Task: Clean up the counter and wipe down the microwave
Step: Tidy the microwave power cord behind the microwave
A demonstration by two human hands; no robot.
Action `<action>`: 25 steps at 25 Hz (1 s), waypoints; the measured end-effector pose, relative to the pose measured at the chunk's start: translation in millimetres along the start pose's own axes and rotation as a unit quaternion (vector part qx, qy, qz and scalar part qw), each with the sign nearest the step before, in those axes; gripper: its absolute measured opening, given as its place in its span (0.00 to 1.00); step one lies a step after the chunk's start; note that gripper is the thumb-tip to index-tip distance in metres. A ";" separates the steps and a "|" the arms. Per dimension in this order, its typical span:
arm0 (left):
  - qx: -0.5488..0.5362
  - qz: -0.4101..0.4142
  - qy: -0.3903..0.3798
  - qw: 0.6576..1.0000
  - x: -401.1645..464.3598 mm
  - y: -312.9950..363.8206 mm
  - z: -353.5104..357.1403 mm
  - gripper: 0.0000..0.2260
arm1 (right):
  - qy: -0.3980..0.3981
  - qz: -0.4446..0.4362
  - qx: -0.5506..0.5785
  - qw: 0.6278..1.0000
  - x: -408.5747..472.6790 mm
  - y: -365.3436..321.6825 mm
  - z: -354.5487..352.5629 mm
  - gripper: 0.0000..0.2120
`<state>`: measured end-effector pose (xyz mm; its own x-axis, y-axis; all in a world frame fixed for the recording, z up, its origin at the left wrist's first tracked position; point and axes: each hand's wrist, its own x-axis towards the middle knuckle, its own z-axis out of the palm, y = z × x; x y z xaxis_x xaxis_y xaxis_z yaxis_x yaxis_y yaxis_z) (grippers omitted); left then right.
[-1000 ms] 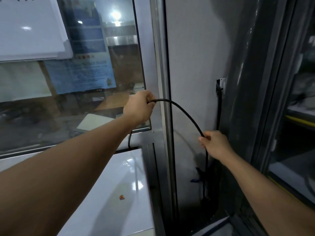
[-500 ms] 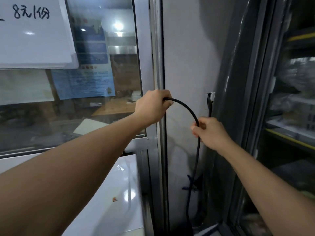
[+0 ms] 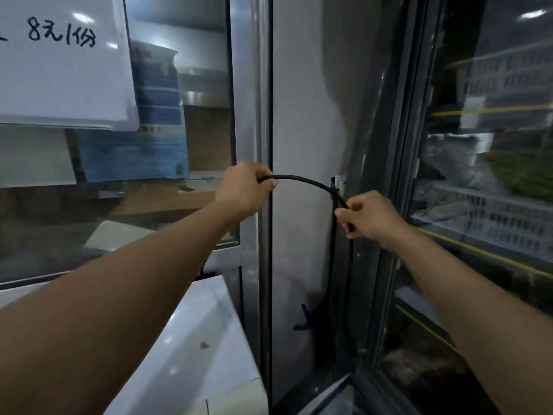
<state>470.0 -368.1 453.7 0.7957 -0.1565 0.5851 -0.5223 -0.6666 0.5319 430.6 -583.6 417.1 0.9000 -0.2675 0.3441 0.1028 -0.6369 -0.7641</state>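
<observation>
The grey wall panel (image 3: 302,115) is the landmark. A black cable (image 3: 302,179) arches across it at mid-height, held by the left hand (image 3: 244,190) at its left edge and the right hand (image 3: 369,217) at its right. Above the arch the panel is bare. Left of it stand a metal post (image 3: 264,85) and window (image 3: 179,85); right, a glass-door cooler (image 3: 478,175). Below left, a white appliance top (image 3: 194,339) closes the corner.

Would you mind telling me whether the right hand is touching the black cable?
Touching. In the head view, the right hand pinches the black cable between thumb and fingers, with the cable running straight into its grip.
</observation>
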 end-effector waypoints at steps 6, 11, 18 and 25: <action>-0.046 -0.017 0.007 0.999 -10.0 -3.1 -17.2 0.07 | -0.043 -0.015 0.097 0.994 -34.3 -34.2 -29.4 0.09; -0.108 -0.010 -0.009 0.994 -29.7 -3.8 -16.8 0.13 | 0.050 -0.014 0.126 0.991 -43.8 -51.8 -38.6 0.09; -0.225 -0.050 -0.139 0.963 -73.0 -7.8 40.8 0.18 | 0.101 -0.030 0.160 0.981 -24.2 -70.9 -40.9 0.12; -0.328 -0.092 -0.168 0.925 -84.1 -2.2 102.6 0.14 | 0.092 -0.041 0.185 0.978 1.9 -78.1 -41.2 0.10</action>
<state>435.7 -428.2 340.5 0.8826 -0.3749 0.2838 -0.3550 -0.1355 0.9250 406.9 -564.2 499.8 0.7948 -0.3734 0.4784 0.3481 -0.3651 -0.8634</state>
